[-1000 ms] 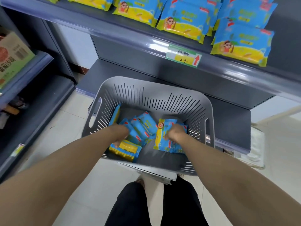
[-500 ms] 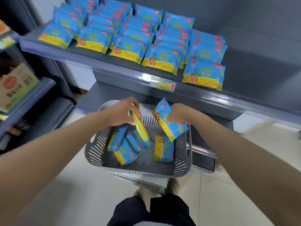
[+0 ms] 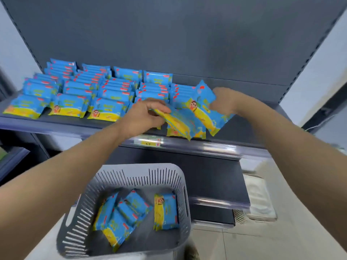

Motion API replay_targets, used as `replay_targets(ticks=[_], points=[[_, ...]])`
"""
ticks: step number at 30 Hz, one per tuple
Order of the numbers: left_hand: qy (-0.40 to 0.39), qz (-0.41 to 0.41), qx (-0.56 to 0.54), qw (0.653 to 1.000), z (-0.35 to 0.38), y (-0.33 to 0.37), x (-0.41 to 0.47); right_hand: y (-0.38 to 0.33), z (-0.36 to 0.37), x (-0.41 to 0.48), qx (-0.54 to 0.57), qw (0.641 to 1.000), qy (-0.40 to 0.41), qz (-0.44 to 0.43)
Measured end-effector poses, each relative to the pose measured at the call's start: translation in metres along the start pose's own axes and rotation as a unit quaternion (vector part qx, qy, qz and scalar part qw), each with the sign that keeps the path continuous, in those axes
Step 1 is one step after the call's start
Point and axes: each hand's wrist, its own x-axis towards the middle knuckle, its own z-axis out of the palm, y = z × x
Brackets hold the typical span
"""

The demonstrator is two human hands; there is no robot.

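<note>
At the shelf's front edge, right of the packet rows, both arms stretch forward. The left hand has its fingers curled round a blue-and-yellow packet, and the right hand clamps a second packet by its upper end. Half a second ago both packets hung just over the basket — now they are up at shelf level.
</note>
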Motion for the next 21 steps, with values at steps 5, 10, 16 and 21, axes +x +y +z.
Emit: replay_targets(ticks=[5,10,16,21], points=[[0.037,-0.027,-0.03,0.999,0.039,0.017,0.05,0.067,-0.026,0.036,0.012,0.998,0.019,0.05],[0.042,-0.096,-0.063,0.993,0.074,0.025,0.101,0.113,-0.029,0.077,0.014,0.998,0.024,0.06],[0.079,-0.155,-0.084,0.981,0.101,0.029,0.157,0.152,-0.025,0.132,-0.014,0.999,-0.007,0.045],[0.122,-0.18,-0.131,0.967,0.111,0.019,0.189,0.17,-0.018,0.172,-0.043,0.998,-0.034,-0.001]])
